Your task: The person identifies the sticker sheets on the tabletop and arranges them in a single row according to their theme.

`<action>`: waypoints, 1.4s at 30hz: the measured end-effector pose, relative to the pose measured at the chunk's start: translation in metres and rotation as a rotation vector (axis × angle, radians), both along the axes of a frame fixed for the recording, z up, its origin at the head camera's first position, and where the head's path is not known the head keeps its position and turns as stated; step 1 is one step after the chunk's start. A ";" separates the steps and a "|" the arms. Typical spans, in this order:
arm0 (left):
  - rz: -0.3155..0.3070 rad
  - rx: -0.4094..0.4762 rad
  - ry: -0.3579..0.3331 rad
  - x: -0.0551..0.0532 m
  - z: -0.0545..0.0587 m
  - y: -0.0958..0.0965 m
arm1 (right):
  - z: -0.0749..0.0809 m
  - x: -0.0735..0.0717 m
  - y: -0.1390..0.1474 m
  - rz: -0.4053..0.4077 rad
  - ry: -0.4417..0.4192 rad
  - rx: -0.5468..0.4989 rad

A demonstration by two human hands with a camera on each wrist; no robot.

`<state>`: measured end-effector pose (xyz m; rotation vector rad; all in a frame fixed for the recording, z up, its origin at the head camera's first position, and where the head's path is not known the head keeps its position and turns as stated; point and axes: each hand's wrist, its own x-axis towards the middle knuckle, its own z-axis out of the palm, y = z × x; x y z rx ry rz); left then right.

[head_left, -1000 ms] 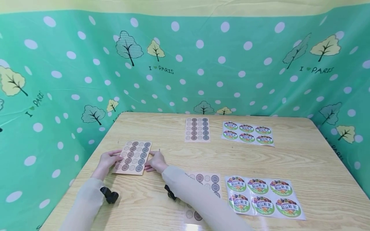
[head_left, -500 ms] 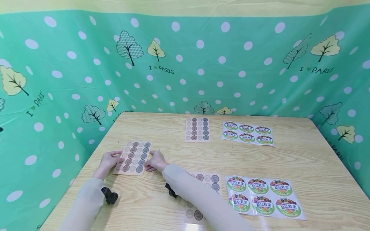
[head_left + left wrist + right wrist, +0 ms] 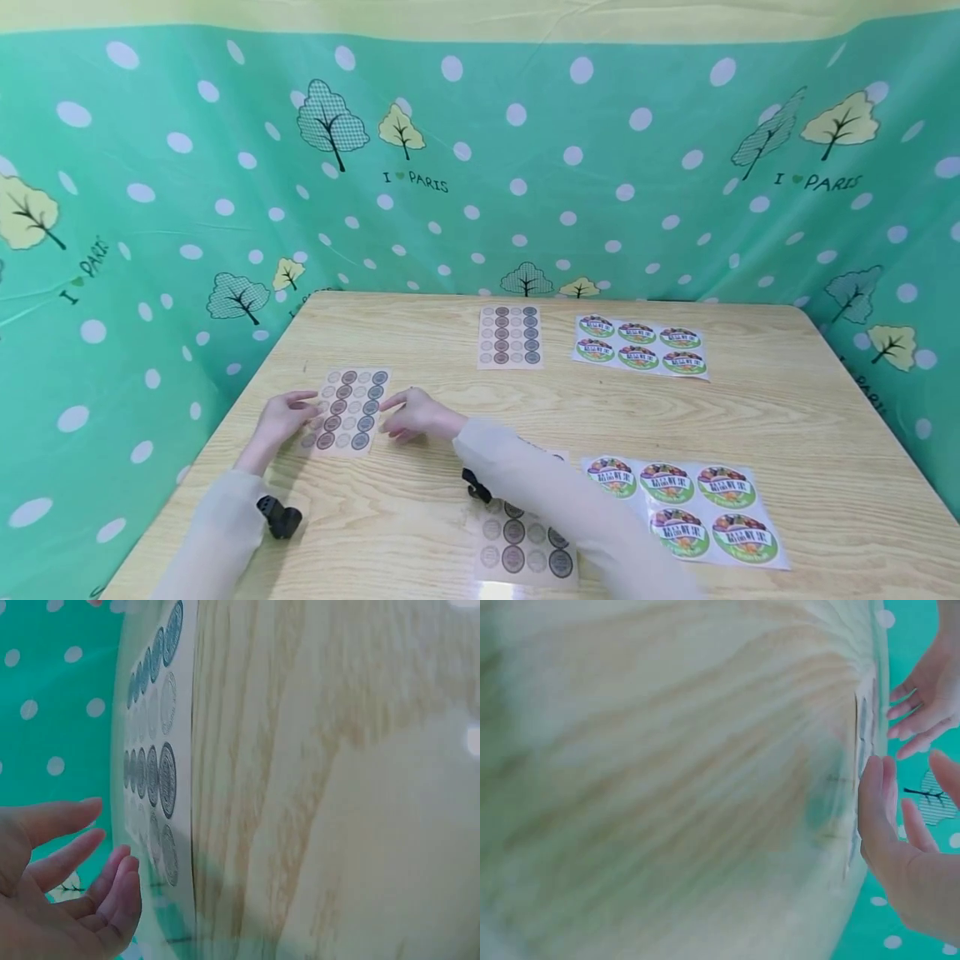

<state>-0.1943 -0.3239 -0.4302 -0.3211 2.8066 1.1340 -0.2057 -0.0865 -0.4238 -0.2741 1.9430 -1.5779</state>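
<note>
A sheet of round stickers (image 3: 351,414) with dark and pale columns lies flat on the left of the table. In the head view my left hand (image 3: 287,417) is at its left edge, fingertips overlapping the border. The left wrist view shows this hand (image 3: 75,881) with loosely bent fingers and nothing between them, beside the sticker sheet (image 3: 154,750). Just off the sheet's right edge is my right hand (image 3: 418,414), its fingers extended and holding nothing. From the right wrist, that hand (image 3: 907,847) appears with fingers spread, across from the left.
A similar sheet of round stickers (image 3: 511,337) lies at the back, with a sheet of fruit labels (image 3: 639,345) to its right. In front, the right sleeve partly covers another round-sticker sheet (image 3: 517,557) and a larger fruit-label sheet (image 3: 682,510). A patterned green cloth (image 3: 480,167) hangs behind.
The sticker sheet at left, earlier held by both hands, now lies flat on the table. My right hand has let go and drawn slightly right; my left hand has stayed nearly in place.
</note>
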 end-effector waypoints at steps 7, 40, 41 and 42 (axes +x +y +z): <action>-0.069 0.038 0.017 0.004 0.006 0.021 | 0.015 0.005 0.024 0.067 0.019 0.002; -0.412 0.165 0.083 0.014 0.021 0.113 | 0.035 0.023 0.140 0.147 0.262 0.183; -0.422 0.173 0.081 0.014 0.020 0.116 | 0.035 0.023 0.142 0.146 0.270 0.189; -0.430 0.180 0.080 0.014 0.019 0.119 | 0.036 0.024 0.145 0.145 0.274 0.197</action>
